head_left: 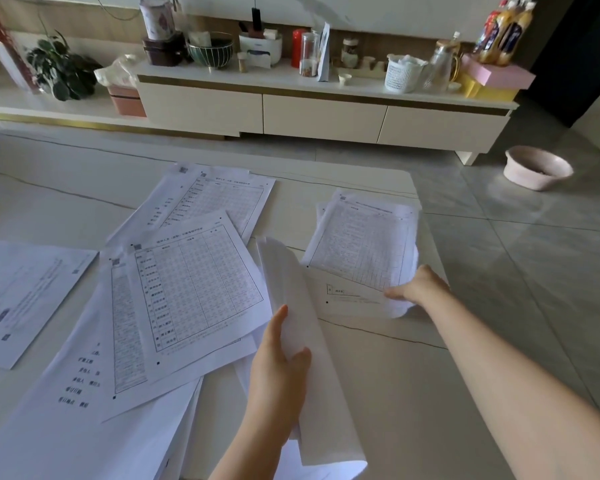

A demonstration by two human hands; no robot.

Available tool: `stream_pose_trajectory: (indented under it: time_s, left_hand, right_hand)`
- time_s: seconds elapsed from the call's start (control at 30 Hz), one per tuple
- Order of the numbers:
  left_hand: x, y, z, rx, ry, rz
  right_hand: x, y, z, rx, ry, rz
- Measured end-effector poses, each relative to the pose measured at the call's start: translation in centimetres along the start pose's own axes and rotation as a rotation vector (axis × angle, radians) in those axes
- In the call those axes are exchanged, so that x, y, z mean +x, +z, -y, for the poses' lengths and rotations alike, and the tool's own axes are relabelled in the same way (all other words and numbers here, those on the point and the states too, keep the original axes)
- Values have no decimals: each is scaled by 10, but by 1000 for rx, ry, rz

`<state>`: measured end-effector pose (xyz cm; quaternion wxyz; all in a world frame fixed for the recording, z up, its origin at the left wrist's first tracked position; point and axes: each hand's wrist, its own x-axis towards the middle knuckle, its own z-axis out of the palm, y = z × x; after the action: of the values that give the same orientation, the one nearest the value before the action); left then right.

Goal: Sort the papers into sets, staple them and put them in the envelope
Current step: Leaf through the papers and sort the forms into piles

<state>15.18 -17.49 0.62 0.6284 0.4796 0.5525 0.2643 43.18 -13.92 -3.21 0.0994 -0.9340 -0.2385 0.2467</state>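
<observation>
Printed white papers lie spread over a pale marble table [378, 393]. My left hand [278, 375] grips a curled sheet [302, 306], blank side toward me, lifted off the table near the middle. My right hand [418, 287] holds the near edge of a small stack of grid forms [364, 244] at the table's right side. A loose overlapping pile of grid forms [194, 282] covers the centre left. Another sheet [25, 289] lies at the far left. No stapler or envelope is in view.
The table's right edge [440, 271] runs close to the right stack, with grey tiled floor beyond. A pink basin [537, 168] sits on the floor. A low white cabinet [326, 116] crowded with jars, bottles and a basket stands behind.
</observation>
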Motion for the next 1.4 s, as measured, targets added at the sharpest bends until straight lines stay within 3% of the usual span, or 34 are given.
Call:
stream_pose_trajectory:
  time_s: [0.23, 0.47, 0.67, 0.97, 1.07, 1.2, 1.4]
  left_hand:
    - [-4, -5, -9, -16, 1, -30]
    - [-20, -9, -23, 83, 93, 28]
    - [-26, 14, -6, 139, 108, 136]
    - [-23, 63, 27, 265, 63, 393]
    - [-23, 69, 36, 419, 56, 520]
    - [-19, 60, 43, 517, 72, 553]
    - [-13, 41, 55, 597, 116, 639]
  right_hand:
    - [-29, 3, -22, 344, -256, -110]
    - [-113, -3, -87, 478, -352, 261]
    - [-166, 14, -119, 838, -157, 431]
    - [-162, 15, -134, 884, 8, 550]
    - [-150, 15, -128, 747, -42, 418]
    - [-141, 23, -110, 582, -164, 178]
    - [-139, 38, -88, 542, -229, 236]
